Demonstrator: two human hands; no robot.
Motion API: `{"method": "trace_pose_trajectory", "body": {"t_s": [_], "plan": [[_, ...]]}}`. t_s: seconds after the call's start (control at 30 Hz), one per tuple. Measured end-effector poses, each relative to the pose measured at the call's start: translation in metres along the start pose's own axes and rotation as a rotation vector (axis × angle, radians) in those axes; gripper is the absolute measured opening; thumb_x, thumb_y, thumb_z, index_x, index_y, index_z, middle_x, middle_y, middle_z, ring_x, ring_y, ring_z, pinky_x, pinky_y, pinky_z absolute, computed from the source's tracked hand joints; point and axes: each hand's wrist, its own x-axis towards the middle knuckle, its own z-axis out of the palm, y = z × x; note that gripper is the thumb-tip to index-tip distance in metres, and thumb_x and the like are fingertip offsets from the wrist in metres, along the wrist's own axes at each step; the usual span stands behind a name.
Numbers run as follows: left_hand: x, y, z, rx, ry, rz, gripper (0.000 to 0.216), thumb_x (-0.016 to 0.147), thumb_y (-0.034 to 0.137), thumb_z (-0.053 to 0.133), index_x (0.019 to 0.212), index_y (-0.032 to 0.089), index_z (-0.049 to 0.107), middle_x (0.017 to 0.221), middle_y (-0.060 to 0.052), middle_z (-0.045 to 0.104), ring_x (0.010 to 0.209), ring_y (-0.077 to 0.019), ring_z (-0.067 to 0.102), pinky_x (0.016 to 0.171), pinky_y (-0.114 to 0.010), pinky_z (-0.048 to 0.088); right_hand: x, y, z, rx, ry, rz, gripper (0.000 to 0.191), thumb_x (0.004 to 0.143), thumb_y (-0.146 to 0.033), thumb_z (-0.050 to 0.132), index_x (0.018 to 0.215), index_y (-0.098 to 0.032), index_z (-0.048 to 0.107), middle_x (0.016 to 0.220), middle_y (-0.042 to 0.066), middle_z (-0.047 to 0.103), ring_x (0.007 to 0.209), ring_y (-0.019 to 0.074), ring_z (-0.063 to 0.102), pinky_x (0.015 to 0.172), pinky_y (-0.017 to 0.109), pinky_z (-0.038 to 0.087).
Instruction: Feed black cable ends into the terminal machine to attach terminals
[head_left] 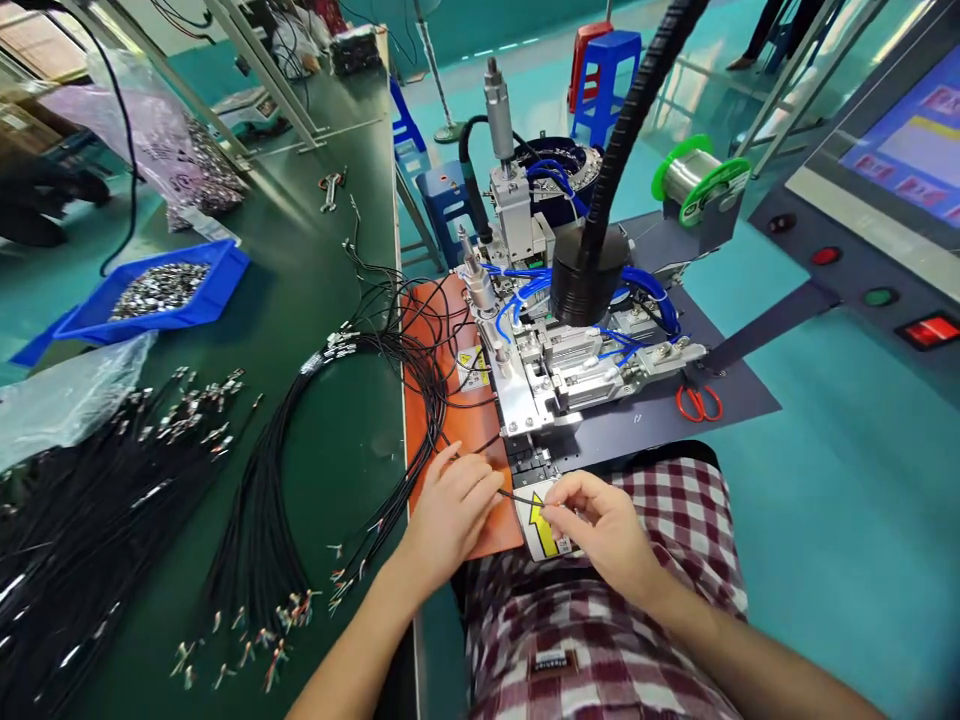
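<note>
A short stretch of thin black cable (519, 497) runs between my two hands, just in front of the machine's near end. My left hand (456, 508) is closed around the cable over the orange mat (480, 425). With thumb and forefinger, my right hand (604, 525) pinches the cable near its end, above a white label with a yellow arrow (541, 528). The fingertips hide the cable's tip. Left of my hands, a bundle of black cables (431, 385) curves from the green bench onto the mat, with bared coloured wires at the lower ends.
The metal machine (540, 350) with blue air hoses stands ahead, under a thick black hose (619, 130). Red-handled scissors (699, 402) lie on its base. A solder wire spool (694, 178) and control panel (862, 250) are right. A blue bin (225, 278) holds small metal parts.
</note>
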Motion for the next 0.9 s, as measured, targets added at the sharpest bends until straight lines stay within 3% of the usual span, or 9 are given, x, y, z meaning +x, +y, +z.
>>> {"method": "trace_pose_trajectory", "body": {"t_s": [0.2, 0.33, 0.47, 0.63, 0.9], "plan": [[-0.008, 0.002, 0.002, -0.082, 0.012, 0.001, 0.02, 0.093, 0.015, 0.041, 0.102, 0.019, 0.059, 0.077, -0.004, 0.063, 0.07, -0.0155, 0.053, 0.075, -0.034, 0.042, 0.001, -0.008, -0.007, 0.101, -0.028, 0.065, 0.021, 0.074, -0.032, 0.074, 0.079, -0.017, 0.061, 0.069, -0.002, 0.06, 0.054, 0.0098, 0.054, 0.053, 0.025, 0.044], [0.0, 0.015, 0.001, -0.153, -0.163, -0.056, 0.021, 0.094, 0.022, 0.042, 0.106, 0.019, 0.058, 0.08, -0.005, 0.063, 0.073, -0.018, 0.055, 0.07, -0.033, 0.041, 0.007, -0.005, -0.009, 0.033, -0.067, 0.073, 0.016, 0.074, -0.028, 0.074, 0.074, -0.016, 0.062, 0.065, -0.002, 0.059, 0.056, 0.0103, 0.054, 0.054, 0.025, 0.044], [0.016, 0.024, 0.0, -0.405, -0.266, -0.147, 0.024, 0.096, 0.024, 0.036, 0.103, 0.021, 0.059, 0.084, -0.004, 0.065, 0.075, -0.0175, 0.058, 0.069, -0.029, 0.043, 0.012, -0.005, -0.013, -0.017, -0.13, 0.054, 0.013, 0.075, -0.026, 0.072, 0.082, -0.017, 0.065, 0.07, 0.0, 0.063, 0.059, 0.0105, 0.054, 0.057, 0.025, 0.046], [0.028, 0.027, 0.005, -0.697, -0.182, -0.438, 0.018, 0.094, 0.03, 0.044, 0.092, 0.021, 0.06, 0.08, -0.002, 0.066, 0.067, -0.0136, 0.06, 0.057, -0.022, 0.042, 0.017, -0.011, -0.022, 0.074, -0.078, 0.074, 0.023, 0.077, -0.032, 0.07, 0.094, -0.018, 0.062, 0.076, 0.0, 0.064, 0.059, 0.0104, 0.056, 0.057, 0.024, 0.047], [0.037, 0.035, 0.012, -0.94, -0.098, -0.633, 0.013, 0.087, 0.032, 0.056, 0.082, 0.02, 0.057, 0.064, 0.001, 0.062, 0.053, -0.0124, 0.06, 0.046, -0.02, 0.044, 0.023, -0.016, -0.022, 0.195, -0.082, 0.122, 0.02, 0.08, -0.036, 0.068, 0.083, -0.018, 0.062, 0.068, -0.002, 0.06, 0.053, 0.009, 0.052, 0.055, 0.023, 0.043]]}}
